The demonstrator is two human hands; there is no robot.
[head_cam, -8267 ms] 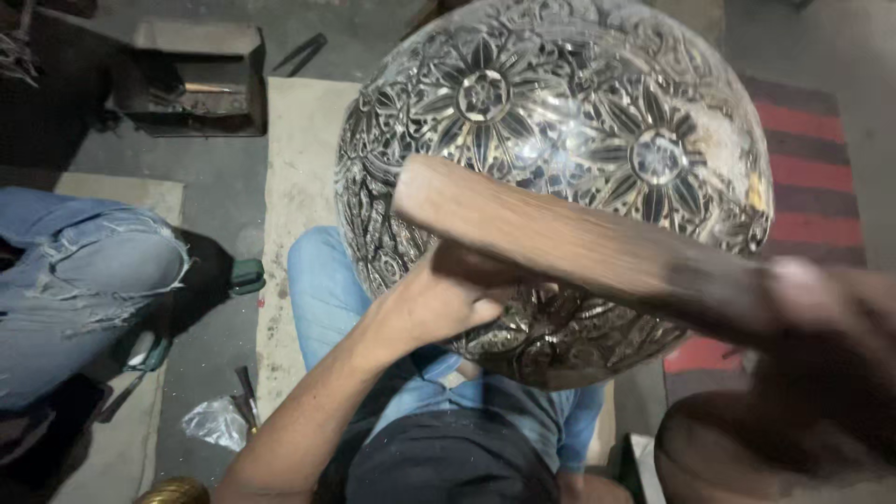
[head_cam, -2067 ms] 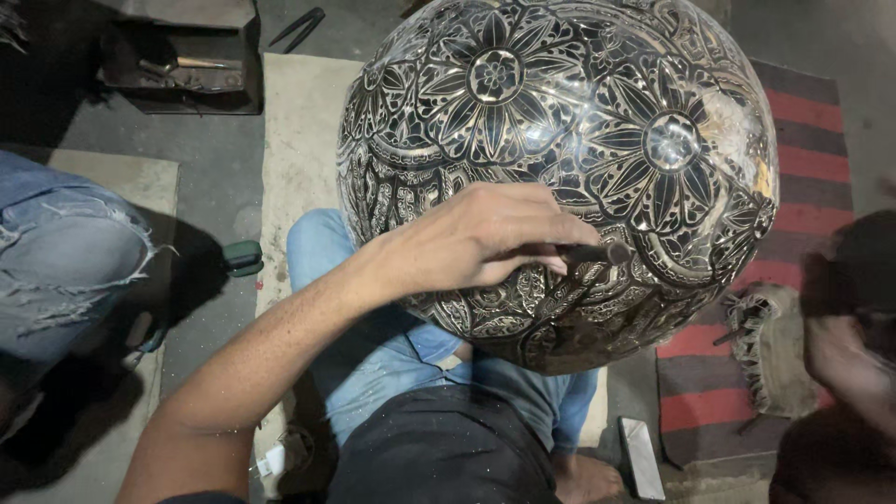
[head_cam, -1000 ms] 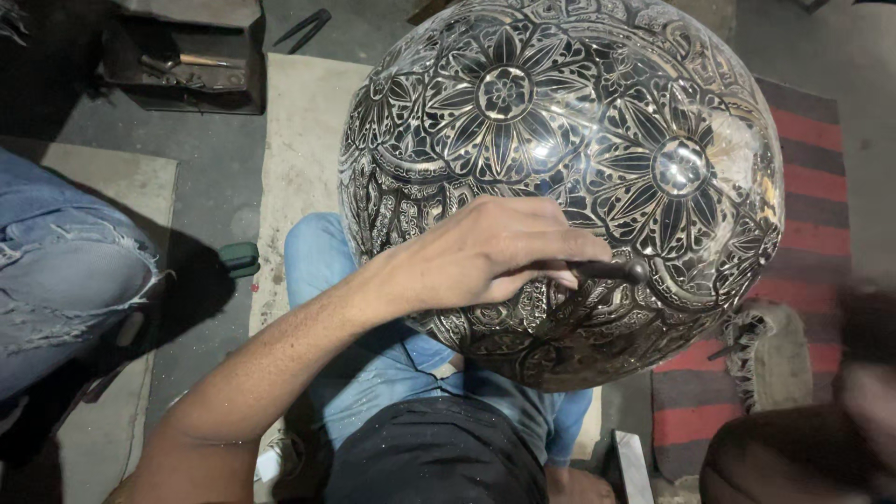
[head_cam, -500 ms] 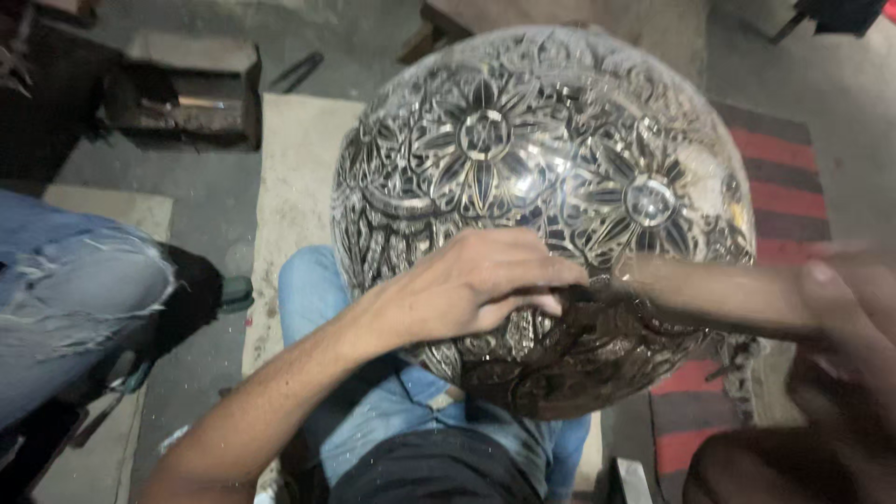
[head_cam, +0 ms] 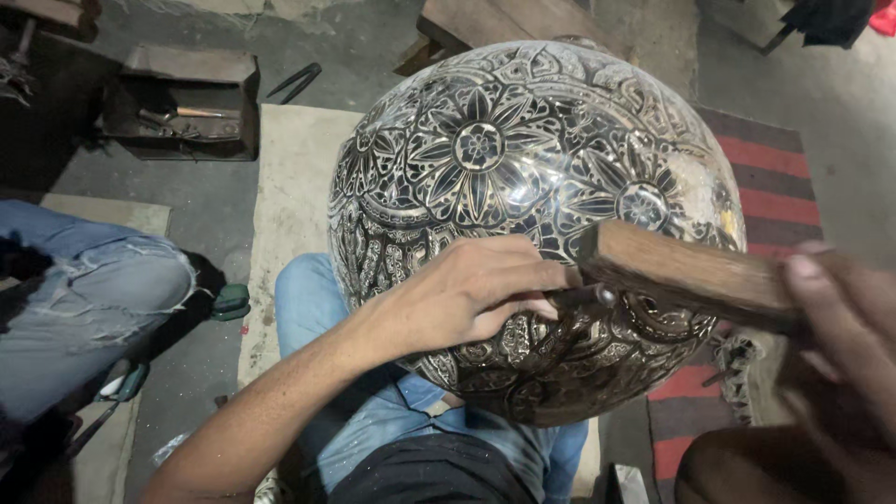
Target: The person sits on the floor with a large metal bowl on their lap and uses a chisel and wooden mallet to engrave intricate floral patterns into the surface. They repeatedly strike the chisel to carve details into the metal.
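A large round metal vessel [head_cam: 523, 187], engraved with flowers and leaf patterns, rests on my lap. My left hand [head_cam: 471, 289] lies on its lower front and pinches a thin metal chisel [head_cam: 579, 297] against the surface. My right hand [head_cam: 835, 327], blurred at the right edge, grips a wooden mallet [head_cam: 686, 273]. The mallet's end sits right at the chisel's head.
Another person's leg in torn jeans [head_cam: 84, 299] is at the left. A dark metal tool box [head_cam: 182, 98] stands on the floor at the upper left, with pliers [head_cam: 294, 82] beside it. A beige mat [head_cam: 294, 196] lies under me; a red striped rug [head_cam: 775, 187] lies at the right.
My right hand went out of view, then came back with the wooden mallet and brought its end down to the chisel. My left hand stayed on the vessel with the chisel.
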